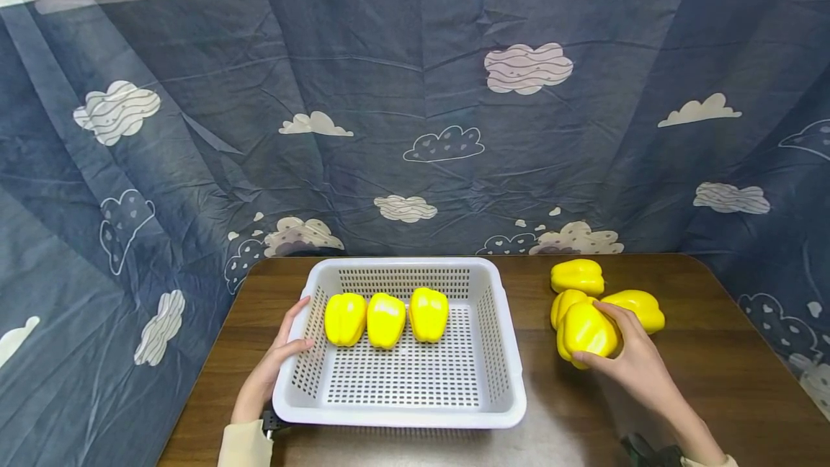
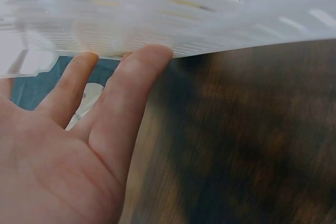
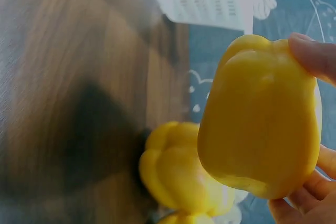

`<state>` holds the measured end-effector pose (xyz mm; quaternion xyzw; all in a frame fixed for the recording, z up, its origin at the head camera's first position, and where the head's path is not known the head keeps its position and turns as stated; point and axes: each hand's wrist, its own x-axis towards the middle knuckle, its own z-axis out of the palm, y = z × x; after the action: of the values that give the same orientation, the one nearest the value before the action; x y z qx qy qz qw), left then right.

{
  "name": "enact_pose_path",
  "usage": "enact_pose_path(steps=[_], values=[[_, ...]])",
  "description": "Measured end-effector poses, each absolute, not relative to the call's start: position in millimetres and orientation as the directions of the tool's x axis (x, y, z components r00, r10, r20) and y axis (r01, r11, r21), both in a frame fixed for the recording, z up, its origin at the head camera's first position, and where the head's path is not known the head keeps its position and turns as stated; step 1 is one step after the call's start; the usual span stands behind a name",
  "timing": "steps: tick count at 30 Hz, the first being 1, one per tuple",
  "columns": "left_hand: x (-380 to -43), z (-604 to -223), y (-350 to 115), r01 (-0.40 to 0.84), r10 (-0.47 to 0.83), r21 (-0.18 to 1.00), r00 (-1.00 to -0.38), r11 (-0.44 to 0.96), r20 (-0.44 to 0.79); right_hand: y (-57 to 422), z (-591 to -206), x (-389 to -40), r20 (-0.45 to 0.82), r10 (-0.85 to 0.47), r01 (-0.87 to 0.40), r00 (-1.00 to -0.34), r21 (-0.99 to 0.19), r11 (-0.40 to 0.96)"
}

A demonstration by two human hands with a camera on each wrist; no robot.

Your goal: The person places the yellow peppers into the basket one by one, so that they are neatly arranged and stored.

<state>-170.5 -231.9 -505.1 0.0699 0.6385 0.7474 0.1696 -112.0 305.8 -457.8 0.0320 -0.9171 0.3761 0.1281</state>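
Note:
My right hand (image 1: 629, 359) holds a yellow bell pepper (image 1: 588, 330) between thumb and fingers. In the right wrist view this bell pepper (image 3: 260, 119) is off the table, with another pepper (image 3: 181, 169) beyond it. Three more bell peppers lie around it on the right: one at the back (image 1: 577, 277), one partly hidden behind the held one (image 1: 565, 303), one to the right (image 1: 638, 308). My left hand (image 1: 269, 366) grips the left rim of a white plastic basket (image 1: 398, 418). Inside, three yellow bell peppers (image 1: 386, 321) stand in a row toward the back left.
The basket stands on a brown wooden table (image 1: 551, 409), left of the loose peppers. Behind the table and along its sides hangs a dark blue cloth (image 1: 389, 92) printed with clouds. The front part of the basket floor (image 1: 402, 384) is bare perforated plastic.

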Motion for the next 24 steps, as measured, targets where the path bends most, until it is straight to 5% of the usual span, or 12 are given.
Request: enact_pose_path(steps=[24], values=[[-170, -505, -232, -0.168, 0.334, 0.978, -0.935, -0.123, -0.119, 248, -425, -141, 0.303, -0.082, -0.278, -0.950, -0.690, 0.668]])
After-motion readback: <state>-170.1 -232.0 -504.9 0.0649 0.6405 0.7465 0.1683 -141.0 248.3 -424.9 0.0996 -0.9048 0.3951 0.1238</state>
